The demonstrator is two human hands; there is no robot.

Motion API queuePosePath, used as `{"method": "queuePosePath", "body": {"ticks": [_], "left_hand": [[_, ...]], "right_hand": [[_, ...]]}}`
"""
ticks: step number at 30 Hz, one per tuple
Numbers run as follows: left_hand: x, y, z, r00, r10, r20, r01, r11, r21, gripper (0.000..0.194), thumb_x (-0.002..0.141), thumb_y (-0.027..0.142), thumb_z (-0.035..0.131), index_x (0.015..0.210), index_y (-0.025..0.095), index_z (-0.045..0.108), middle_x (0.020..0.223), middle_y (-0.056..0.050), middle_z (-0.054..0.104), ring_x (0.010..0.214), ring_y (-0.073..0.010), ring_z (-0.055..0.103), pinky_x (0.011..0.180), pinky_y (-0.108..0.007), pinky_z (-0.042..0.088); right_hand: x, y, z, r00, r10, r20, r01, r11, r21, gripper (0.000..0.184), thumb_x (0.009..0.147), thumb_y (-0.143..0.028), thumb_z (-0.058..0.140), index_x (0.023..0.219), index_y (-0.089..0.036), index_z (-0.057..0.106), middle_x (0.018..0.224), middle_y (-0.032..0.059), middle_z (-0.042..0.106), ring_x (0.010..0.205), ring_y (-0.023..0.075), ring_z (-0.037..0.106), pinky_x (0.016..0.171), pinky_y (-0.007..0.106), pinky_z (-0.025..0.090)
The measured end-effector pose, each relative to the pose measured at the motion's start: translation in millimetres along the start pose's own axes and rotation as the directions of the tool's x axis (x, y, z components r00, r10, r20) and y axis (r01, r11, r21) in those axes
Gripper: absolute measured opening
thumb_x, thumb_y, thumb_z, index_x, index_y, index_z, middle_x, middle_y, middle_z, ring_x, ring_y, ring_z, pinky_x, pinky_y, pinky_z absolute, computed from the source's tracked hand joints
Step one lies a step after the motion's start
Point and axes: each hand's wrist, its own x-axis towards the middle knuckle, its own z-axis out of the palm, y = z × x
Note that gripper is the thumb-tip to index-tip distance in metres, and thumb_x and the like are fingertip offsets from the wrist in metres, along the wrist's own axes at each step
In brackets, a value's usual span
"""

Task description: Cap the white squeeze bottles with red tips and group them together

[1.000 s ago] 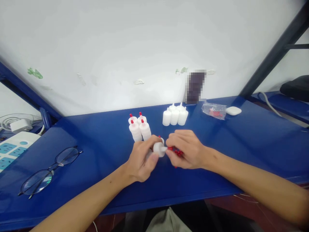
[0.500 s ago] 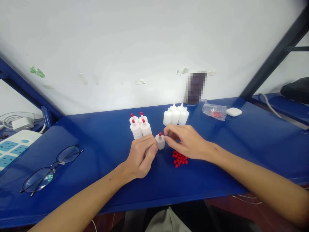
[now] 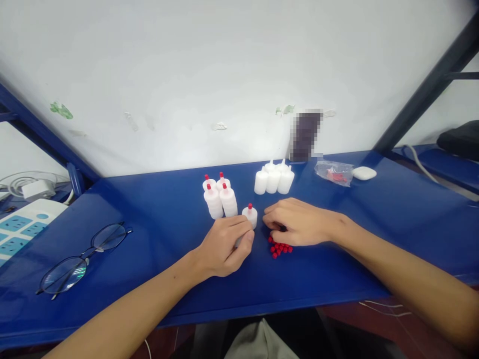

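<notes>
My left hand (image 3: 226,247) is closed, its fingers curled beside a small white squeeze bottle (image 3: 249,217) with a red tip cap. Something pale shows between its thumb and fingers; I cannot make out what. My right hand (image 3: 294,222) has bent fingers, with the thumb low at the edge of a pile of small red caps (image 3: 281,249). Its fingertips are partly hidden, and any cap in them cannot be seen. Behind my left hand stand several white bottles with red caps (image 3: 228,202). Further right, several bottles with bare nozzles (image 3: 273,180) stand upright in a cluster.
Glasses (image 3: 84,259) lie on the blue table (image 3: 157,214) at left, near a power strip (image 3: 22,229). At the back right are a clear plastic bag (image 3: 333,172) with red pieces, a white rounded case (image 3: 364,173) and a blurred-out dark upright object (image 3: 305,136).
My right hand has drawn back from the capped bottle, down to the red caps. My left hand has shifted slightly right, in front of that bottle. The view has shifted a little.
</notes>
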Motion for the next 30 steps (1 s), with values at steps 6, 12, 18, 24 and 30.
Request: {"method": "queuePosePath", "body": {"ticks": [6,12,18,24,30], "left_hand": [[-0.6,-0.5,1.3,0.999,-0.032,0.011,0.032,0.999,-0.009,0.030,0.096,0.014,0.039,0.066,0.018,0.036,0.062,0.002,0.038,0.056,-0.0099,0.034,0.055,-0.027,0.028],[-3.5,-2.0,3.2,0.988,-0.151,0.001,0.151,0.987,-0.060,0.038,0.101,0.024,0.033,0.064,0.017,0.038,0.060,0.002,0.041,0.055,-0.0100,0.036,0.056,-0.027,0.028],[-3.2,0.2,6.0,0.974,-0.225,-0.002,0.220,0.953,-0.209,0.041,0.104,0.038,0.024,0.077,0.017,0.047,0.063,0.002,0.046,0.055,-0.0105,0.041,0.058,-0.027,0.032],[-2.2,2.8,9.1,0.978,-0.205,-0.027,0.188,0.935,-0.301,0.028,0.103,0.036,0.029,0.097,0.017,0.048,0.066,0.003,0.045,0.054,-0.0105,0.038,0.057,-0.027,0.032],[-2.7,1.8,8.2,0.983,-0.181,-0.010,0.172,0.946,-0.274,0.020,0.100,0.033,0.035,0.097,0.017,0.046,0.071,0.002,0.047,0.058,-0.0112,0.040,0.059,-0.027,0.034]], "right_hand": [[0.8,2.0,3.4,0.999,-0.022,-0.031,0.020,0.999,-0.040,0.019,0.084,-0.023,0.047,0.066,-0.018,0.048,0.066,-0.0005,0.058,0.057,0.0108,0.040,0.058,0.027,0.025],[1.5,4.2,5.8,0.944,-0.067,-0.322,0.015,0.987,-0.161,0.018,0.087,-0.020,0.046,0.071,-0.018,0.054,0.066,0.0004,0.061,0.056,0.0115,0.045,0.056,0.027,0.026],[3.6,-15.2,13.4,0.621,-0.404,-0.672,0.204,0.911,-0.359,0.017,0.086,-0.015,0.046,0.073,-0.017,0.058,0.058,-0.0010,0.054,0.051,0.0116,0.041,0.053,0.027,0.032],[10.3,-29.2,21.5,0.594,-0.444,-0.672,0.239,0.894,-0.379,0.015,0.085,-0.015,0.048,0.071,-0.018,0.055,0.055,-0.0035,0.052,0.048,0.0110,0.039,0.051,0.026,0.033],[10.4,-28.9,24.3,0.604,-0.436,-0.666,0.219,0.895,-0.388,0.016,0.086,-0.016,0.048,0.071,-0.019,0.053,0.056,-0.0038,0.054,0.049,0.0104,0.041,0.052,0.026,0.034]]}}
